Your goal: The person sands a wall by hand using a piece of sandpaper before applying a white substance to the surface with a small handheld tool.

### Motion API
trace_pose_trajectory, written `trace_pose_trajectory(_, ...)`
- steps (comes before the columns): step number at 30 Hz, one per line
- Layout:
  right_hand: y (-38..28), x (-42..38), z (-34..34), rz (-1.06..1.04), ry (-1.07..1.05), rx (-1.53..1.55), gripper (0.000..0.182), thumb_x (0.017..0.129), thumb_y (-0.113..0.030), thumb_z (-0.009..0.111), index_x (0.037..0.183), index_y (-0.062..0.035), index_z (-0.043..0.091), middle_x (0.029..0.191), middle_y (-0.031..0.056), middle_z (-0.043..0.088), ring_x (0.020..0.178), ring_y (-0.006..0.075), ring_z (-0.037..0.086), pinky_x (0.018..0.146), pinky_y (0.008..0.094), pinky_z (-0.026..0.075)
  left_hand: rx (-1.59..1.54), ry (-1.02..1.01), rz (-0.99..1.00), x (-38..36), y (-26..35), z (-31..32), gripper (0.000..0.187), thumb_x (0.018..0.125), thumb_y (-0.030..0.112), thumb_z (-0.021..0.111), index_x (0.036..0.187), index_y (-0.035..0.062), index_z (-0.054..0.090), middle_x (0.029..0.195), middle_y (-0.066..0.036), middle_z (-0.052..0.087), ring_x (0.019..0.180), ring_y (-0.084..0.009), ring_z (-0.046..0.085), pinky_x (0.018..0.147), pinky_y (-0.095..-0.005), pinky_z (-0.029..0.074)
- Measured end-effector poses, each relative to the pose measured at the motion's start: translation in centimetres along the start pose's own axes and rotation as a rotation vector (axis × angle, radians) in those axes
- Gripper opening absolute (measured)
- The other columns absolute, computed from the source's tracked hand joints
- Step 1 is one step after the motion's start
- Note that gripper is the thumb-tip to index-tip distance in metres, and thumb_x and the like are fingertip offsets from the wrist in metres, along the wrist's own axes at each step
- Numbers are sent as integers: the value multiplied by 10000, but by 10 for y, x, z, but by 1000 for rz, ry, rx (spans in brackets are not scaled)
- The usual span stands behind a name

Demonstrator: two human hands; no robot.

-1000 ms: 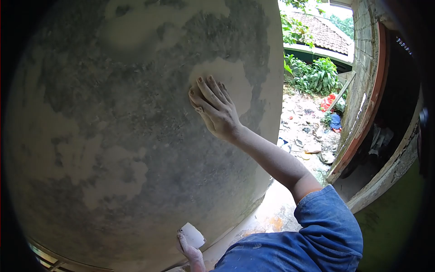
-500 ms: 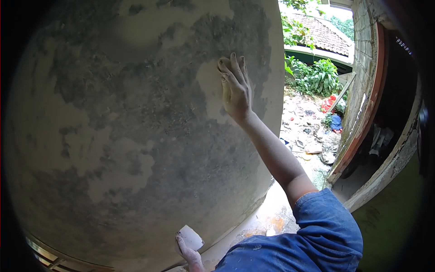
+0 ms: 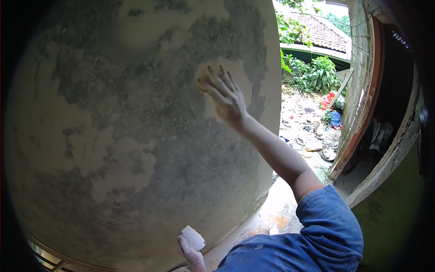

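Note:
The grey wall (image 3: 172, 158) has patchy pale areas across it. My right hand (image 3: 222, 94), dusty and with its fingers spread, is at the wall's upper right, over a pale patch (image 3: 242, 77); nothing shows in it. Low in the view, my left hand (image 3: 191, 255) holds a flat white piece (image 3: 193, 238) with a rough edge. The thumb lies along its left side, and the other fingers are hidden.
Right of the wall's edge, an opening shows rubble-strewn ground (image 3: 308, 122), green plants (image 3: 319, 75) and a tiled roof (image 3: 317, 31). A doorway with a reddish frame (image 3: 369, 97) stands farther right. A blue sleeve (image 3: 328, 217) covers my upper arm.
My right hand has moved left and slightly down across the wall, and more of the pale patch shows to its right. My left hand still holds the white piece.

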State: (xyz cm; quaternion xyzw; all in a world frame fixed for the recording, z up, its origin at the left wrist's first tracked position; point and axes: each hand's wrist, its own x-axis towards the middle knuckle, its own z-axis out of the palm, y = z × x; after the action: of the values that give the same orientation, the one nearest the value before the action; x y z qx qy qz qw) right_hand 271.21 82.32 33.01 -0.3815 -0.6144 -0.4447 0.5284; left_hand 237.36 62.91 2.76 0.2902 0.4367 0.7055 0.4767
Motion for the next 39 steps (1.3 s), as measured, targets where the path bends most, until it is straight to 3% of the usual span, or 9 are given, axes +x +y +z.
trace_pose_trajectory(5, 13, 12, 11, 220, 187, 22, 324, 881, -31, 610, 1179, -155, 638, 1472, 53, 459, 1409, 344, 329, 1177, 473, 282, 10, -15, -17, -4, 9, 3, 358, 974, 353, 521, 1063, 15, 594, 942, -115, 666, 756, -228, 666, 611, -358, 568)
trace_pose_trajectory(8, -18, 1, 4, 91, -9, 126, 304, 891, -21, 592, 1162, -144, 650, 1436, 51, 500, 1400, 356, 342, 1175, 489, 280, 8, -10, -13, 1, -2, -3, 352, 975, 351, 518, 1066, 19, 591, 946, -113, 660, 754, -228, 662, 606, -358, 565)
trace_pose_trajectory(15, 1, 5, 8, 262, 148, 71, 309, 893, 7, 561, 1160, -121, 649, 1416, 81, 516, 1390, 390, 345, 1170, 520, 271, -17, -20, -59, 4, -2, -9, 354, 977, 357, 512, 1066, 23, 587, 929, -105, 647, 769, -220, 656, 615, -362, 559)
trace_pose_trajectory(21, 16, 8, -6, 60, -14, -58, 345, 888, 9, 579, 1196, -130, 645, 1475, 96, 444, 1393, 387, 339, 1163, 536, 266, 29, -58, -28, 10, -8, -16, 368, 976, 361, 512, 1087, 18, 582, 935, -103, 643, 775, -217, 651, 624, -368, 559)
trace_pose_trajectory(24, 16, 11, 6, 395, 242, 26, 292, 929, -51, 556, 1198, -120, 646, 1478, 96, 440, 1393, 379, 344, 1167, 530, 254, 9, -31, -44, -1, 9, 2, 371, 977, 366, 509, 1088, 19, 583, 935, -98, 640, 772, -210, 647, 631, -366, 557)
trace_pose_trajectory(29, -5, -2, -2, 53, -21, 13, 377, 894, 5, 577, 1236, -147, 623, 1545, 95, 327, 1438, 364, 246, 1183, 525, 213, 6, -44, -67, 7, -12, -13, 344, 981, 350, 514, 1070, 24, 584, 933, -84, 639, 769, -202, 643, 629, -357, 551)
trace_pose_trajectory(31, 9, 7, 0, 103, -19, -84, 365, 892, 0, 580, 1224, -143, 631, 1536, 99, 344, 1437, 363, 252, 1186, 513, 212, -5, -72, -89, 4, -6, -8, 334, 982, 344, 517, 1064, 27, 586, 932, -79, 639, 769, -199, 641, 628, -354, 549)
trace_pose_trajectory(33, 8, 7, 19, 408, 235, -21, 342, 895, -5, 577, 1206, -131, 644, 1527, 102, 359, 1431, 364, 267, 1187, 503, 213, -30, -57, -63, -1, 0, -1, 317, 981, 334, 526, 1055, 33, 595, 937, -69, 636, 772, -193, 637, 626, -352, 546)
trace_pose_trajectory(39, -3, 2, -1, 99, 27, -33, 296, 891, -72, 633, 1183, -118, 653, 1505, 107, 404, 1404, 370, 331, 1158, 526, 264, 102, -87, -38, 7, -17, -16, 437, 982, 437, 467, 1147, 52, 593, 1008, -107, 663, 852, -236, 659, 696, -391, 566)
